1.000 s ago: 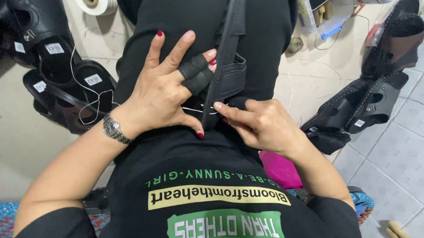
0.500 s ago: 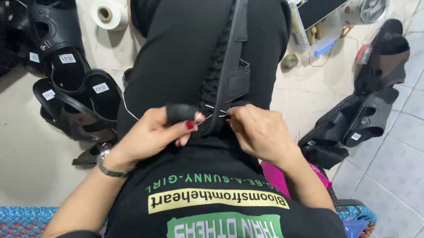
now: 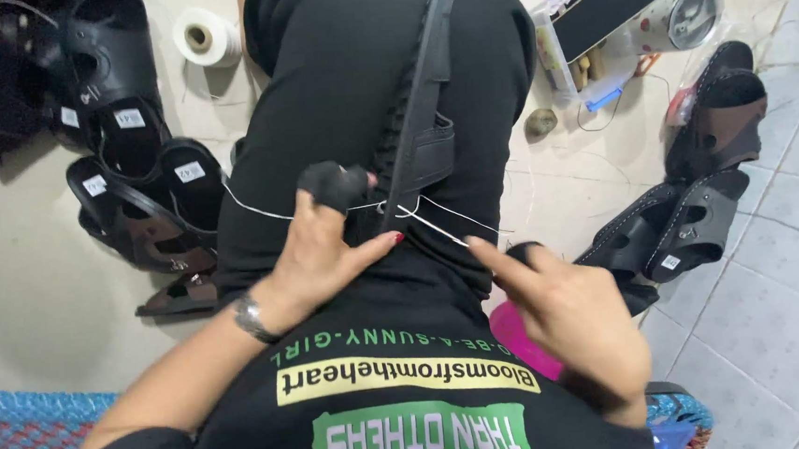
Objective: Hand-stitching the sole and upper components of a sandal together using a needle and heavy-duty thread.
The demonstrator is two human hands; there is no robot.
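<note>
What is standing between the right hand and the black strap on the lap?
Nothing visible stands between them. The right hand is apart from the black strap, with only the white thread stretched across the gap from its fingertip to the strap. The left hand presses beside the strap, on its other side.

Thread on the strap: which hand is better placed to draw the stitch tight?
Right, probably. The right hand has the needle at its fingertips, with the thread trailing from the strap. The left hand is pressed against the strap beside the stitch, so it looks better placed for bracing.
</note>
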